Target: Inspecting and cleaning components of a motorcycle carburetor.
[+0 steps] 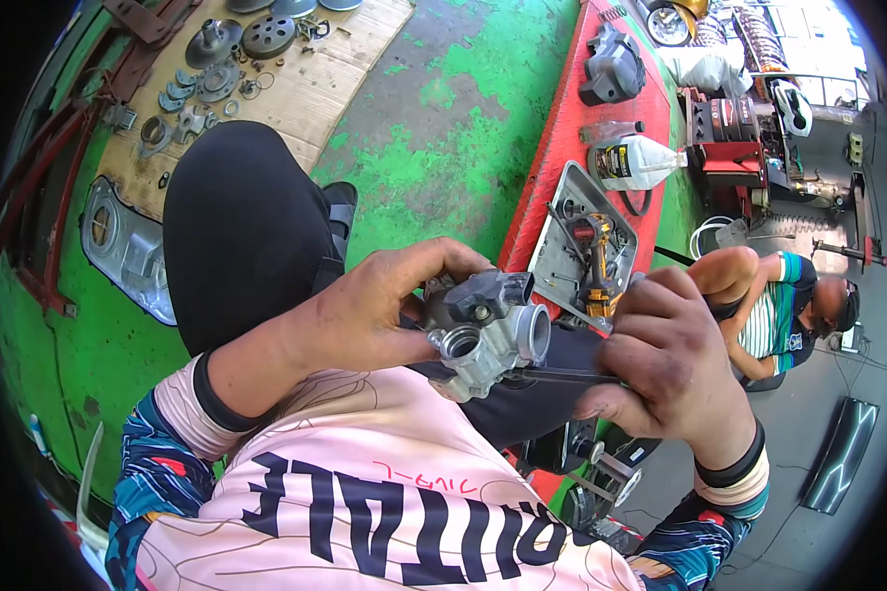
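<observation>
My left hand point(370, 305) grips a silver metal throttle body point(498, 340) in front of my chest. Its round bore faces right, and a black plastic housing point(493, 292) sits on its top. Thumb and fingers press on its left side. Just right of it, my right hand point(660, 360) is closed around a thin dark rod point(572, 376). The rod reaches left to the lower part of the throttle body; whether its tip touches the metal I cannot tell. The fist hides the other end of the rod, so its exact kind does not show.
On a red platform point(537, 212) lie a grey metal tray point(552, 261) with a yellow-black power tool point(596, 258), a clear plastic bottle point(631, 163) and a black housing point(611, 67). Engine parts cover cardboard point(335, 89) at upper left. A silver cover point(128, 251) rests left. Another person point(774, 315) sits right.
</observation>
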The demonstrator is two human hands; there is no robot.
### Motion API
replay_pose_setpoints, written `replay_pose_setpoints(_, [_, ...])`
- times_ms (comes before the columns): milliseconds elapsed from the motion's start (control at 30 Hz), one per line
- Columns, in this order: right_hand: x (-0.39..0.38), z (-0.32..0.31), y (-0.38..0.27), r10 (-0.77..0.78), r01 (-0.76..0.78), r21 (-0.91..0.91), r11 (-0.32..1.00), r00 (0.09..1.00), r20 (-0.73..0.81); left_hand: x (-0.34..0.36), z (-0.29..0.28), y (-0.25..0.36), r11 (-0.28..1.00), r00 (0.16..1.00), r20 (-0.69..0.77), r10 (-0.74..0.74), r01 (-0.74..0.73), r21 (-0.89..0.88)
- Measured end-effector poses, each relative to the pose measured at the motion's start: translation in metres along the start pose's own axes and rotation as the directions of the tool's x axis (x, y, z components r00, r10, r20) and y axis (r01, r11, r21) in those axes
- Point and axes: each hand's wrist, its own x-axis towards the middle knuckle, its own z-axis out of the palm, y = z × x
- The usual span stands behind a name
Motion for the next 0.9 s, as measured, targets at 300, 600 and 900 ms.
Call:
replay_pose_setpoints(300, [0.000, 0.002, 0.003, -0.019, 0.020, 0.026, 0.999, 0.998, -0.055, 0.000, -0.002, 0.001, 1.000, 1.000, 0.005, -0.002, 0.002, 0.011])
replay_pose_setpoints(600, [-0.001, 0.007, 0.002, -0.076, 0.068, -0.048, 0.996, 0.979, -0.190, -0.001, -0.001, 0.001, 0.999, 1.000, -0.002, 0.015, -0.015, 0.039])
replay_pose_setpoints(900, [-0.001, 0.012, 0.004, -0.120, 0.094, -0.110, 0.989, 0.959, -0.257, 0.000, -0.001, 0.002, 0.999, 1.000, -0.011, 0.019, -0.019, 0.037])
